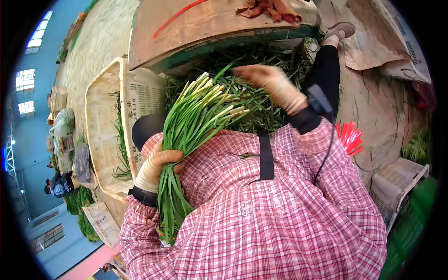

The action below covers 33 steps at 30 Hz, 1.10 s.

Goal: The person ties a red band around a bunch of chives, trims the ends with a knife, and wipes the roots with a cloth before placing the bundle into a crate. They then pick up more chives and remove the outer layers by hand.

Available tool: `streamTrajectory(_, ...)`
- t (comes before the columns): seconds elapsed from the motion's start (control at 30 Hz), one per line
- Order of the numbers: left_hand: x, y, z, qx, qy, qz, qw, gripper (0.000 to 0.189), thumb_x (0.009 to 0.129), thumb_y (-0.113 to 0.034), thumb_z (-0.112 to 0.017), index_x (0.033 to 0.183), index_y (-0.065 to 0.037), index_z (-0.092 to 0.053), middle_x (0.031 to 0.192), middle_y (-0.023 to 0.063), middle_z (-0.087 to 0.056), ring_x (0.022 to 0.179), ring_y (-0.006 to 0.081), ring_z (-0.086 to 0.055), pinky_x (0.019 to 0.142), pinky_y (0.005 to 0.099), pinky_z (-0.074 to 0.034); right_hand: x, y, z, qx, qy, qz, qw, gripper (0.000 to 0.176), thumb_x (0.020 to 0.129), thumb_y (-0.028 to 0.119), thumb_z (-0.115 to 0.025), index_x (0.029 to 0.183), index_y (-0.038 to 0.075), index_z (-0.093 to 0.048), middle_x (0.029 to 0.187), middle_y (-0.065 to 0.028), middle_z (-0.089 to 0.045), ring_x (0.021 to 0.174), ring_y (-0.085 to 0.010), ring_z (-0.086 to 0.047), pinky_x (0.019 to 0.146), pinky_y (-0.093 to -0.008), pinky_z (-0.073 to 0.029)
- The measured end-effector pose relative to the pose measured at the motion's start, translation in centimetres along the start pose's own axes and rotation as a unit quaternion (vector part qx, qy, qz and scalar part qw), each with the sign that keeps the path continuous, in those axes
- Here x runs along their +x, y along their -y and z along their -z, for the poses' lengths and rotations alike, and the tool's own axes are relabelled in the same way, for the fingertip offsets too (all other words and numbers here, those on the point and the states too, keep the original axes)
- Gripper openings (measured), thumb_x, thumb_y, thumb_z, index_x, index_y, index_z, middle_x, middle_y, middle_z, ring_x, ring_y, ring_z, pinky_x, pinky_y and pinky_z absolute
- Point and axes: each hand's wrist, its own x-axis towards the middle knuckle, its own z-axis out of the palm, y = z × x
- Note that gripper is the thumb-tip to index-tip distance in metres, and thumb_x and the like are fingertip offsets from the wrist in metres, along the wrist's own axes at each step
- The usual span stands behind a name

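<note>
Since the chive bunch (196, 121) looks light and limp, my left hand (158, 169) clamps it mid-stalk; my right hand (268, 84) grip: unclear.

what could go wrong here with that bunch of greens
The left hand holds the bunch of greens in one grip at mid-length while its pale ends fan out, so stalks might slip into the loose pile below. The right hand hovers by the tips without closing on them, so that end is unsupported.
</note>
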Motion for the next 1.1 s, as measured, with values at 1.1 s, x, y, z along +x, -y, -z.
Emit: streamTrajectory(1.1,-0.1,0.2,-0.5,0.027,0.013,-0.044,0.999,0.053,0.081,-0.005,-0.072,0.131,-0.006,-0.056,0.096,0.0031,-0.063,0.059,0.0089,-0.050,0.052,0.0221,-0.041,-0.4,-0.4,-1.7,-0.667,0.277,0.070,0.689,0.018,0.086,0.025,-0.070,0.093,0.008,-0.070,0.079,-0.0125,-0.071,0.077,-0.0290,-0.071,0.074,-0.0429,-0.056)
